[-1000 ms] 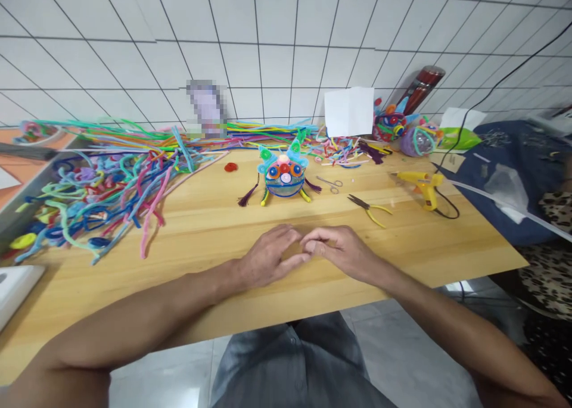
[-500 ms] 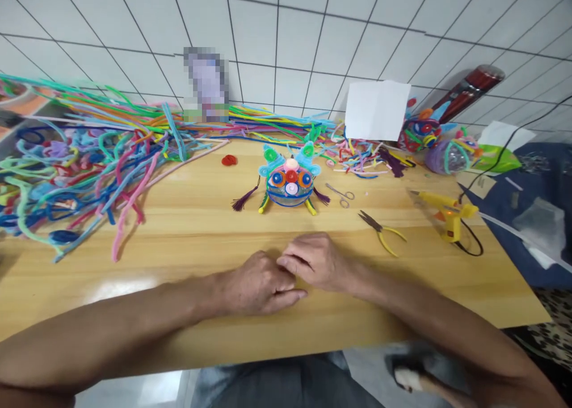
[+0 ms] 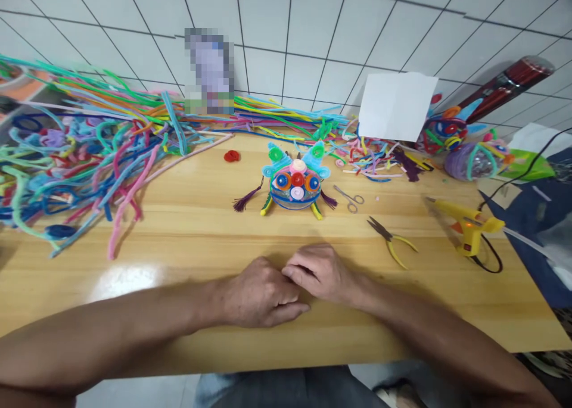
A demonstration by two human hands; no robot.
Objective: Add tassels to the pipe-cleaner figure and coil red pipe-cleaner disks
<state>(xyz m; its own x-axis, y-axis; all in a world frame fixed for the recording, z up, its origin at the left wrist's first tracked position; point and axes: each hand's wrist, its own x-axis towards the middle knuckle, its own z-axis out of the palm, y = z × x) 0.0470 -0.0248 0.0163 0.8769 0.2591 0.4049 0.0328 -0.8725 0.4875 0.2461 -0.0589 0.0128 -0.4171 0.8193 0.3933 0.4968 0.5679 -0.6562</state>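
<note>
My left hand [image 3: 264, 293] rests on the table in a loose fist, its thumb lying along the bottom. Against its knuckles lies my right hand [image 3: 319, 272], fingers curled in; the two touch, and nothing shows in either. Beyond them stands a creature figure [image 3: 295, 187] made of coiled pipe cleaners, with blue and green ears, orange-ringed eyes, a red nose and yellow feet. A purple tassel [image 3: 245, 201] hangs on each side of it. Small scissors [image 3: 351, 199] lie just right of the figure, and yellow-handled pliers [image 3: 390, 239] lie nearer my right hand.
Pipe cleaners [image 3: 89, 158] are heaped at the left and along the wall. A yellow glue gun [image 3: 469, 226] with a cord stands at the right. Behind are a white sheet [image 3: 397, 106], another figure [image 3: 471, 162] and a dark red cylinder [image 3: 513, 86]. A red coil [image 3: 232, 156] lies left of the creature.
The view has shifted slightly, so the things on the table sit a little differently in the frame. My hands stay together in the same pose on the table.
</note>
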